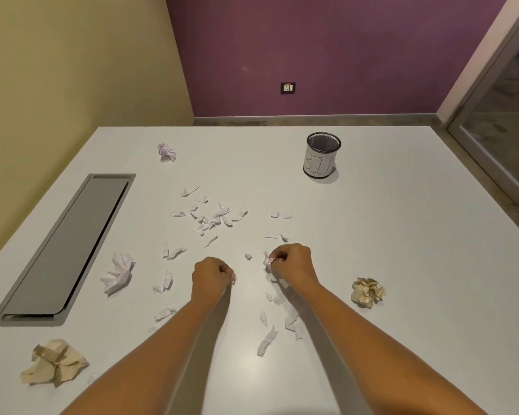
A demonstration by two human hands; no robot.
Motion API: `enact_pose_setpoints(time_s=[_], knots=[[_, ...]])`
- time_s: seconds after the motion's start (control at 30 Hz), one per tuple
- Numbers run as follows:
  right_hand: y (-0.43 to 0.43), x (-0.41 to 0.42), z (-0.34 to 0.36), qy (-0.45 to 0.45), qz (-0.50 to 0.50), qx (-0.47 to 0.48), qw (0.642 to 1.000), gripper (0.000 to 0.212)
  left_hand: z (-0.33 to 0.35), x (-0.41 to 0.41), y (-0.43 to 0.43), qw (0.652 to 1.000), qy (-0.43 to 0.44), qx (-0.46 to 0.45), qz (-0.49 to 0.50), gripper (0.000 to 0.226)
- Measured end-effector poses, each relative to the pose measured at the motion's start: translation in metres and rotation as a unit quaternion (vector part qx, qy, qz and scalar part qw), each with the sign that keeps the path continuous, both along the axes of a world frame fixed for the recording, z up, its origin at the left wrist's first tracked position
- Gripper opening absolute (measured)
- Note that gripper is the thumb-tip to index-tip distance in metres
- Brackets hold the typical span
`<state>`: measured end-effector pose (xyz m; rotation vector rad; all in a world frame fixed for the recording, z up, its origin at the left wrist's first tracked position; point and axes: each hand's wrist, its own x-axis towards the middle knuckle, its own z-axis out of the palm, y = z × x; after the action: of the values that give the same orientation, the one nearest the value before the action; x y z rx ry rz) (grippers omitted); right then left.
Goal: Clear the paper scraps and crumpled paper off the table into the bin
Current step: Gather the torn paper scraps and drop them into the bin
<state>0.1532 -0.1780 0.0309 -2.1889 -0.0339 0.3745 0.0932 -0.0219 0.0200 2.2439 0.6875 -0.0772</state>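
Several white paper scraps [212, 218] lie scattered over the middle of the white table [402, 265]. White crumpled balls sit at the far left [167, 152] and mid left [119, 273]. Beige crumpled balls lie at the near left [54, 363] and at the right [367, 292]. The mesh bin [322, 154], labelled BIN, stands upright at the far right. My left hand [212, 275] is closed with a bit of white scrap showing at its fingertips. My right hand [292, 263] pinches a bunch of white scraps just above the table.
A long grey cable hatch [66, 250] is set into the table on the left. More scraps [267, 342] lie between and under my forearms. A yellow wall and a purple wall stand beyond the table's far edge, and a glass door is at the right.
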Motion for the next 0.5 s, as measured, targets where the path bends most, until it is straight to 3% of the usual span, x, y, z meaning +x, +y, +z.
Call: enact_pose_setpoints(time_s=[0.4,0.5], knots=[[-0.030,0.139,0.053,-0.121,-0.069,0.002,0.990,0.022,0.070,0.164,-0.048,0.994,-0.090,-0.050,-0.019,0.013],[-0.035,0.175,0.064,-0.149,-0.086,0.005,0.985,0.022,0.088,0.203,-0.064,0.989,-0.114,-0.097,-0.009,0.010]])
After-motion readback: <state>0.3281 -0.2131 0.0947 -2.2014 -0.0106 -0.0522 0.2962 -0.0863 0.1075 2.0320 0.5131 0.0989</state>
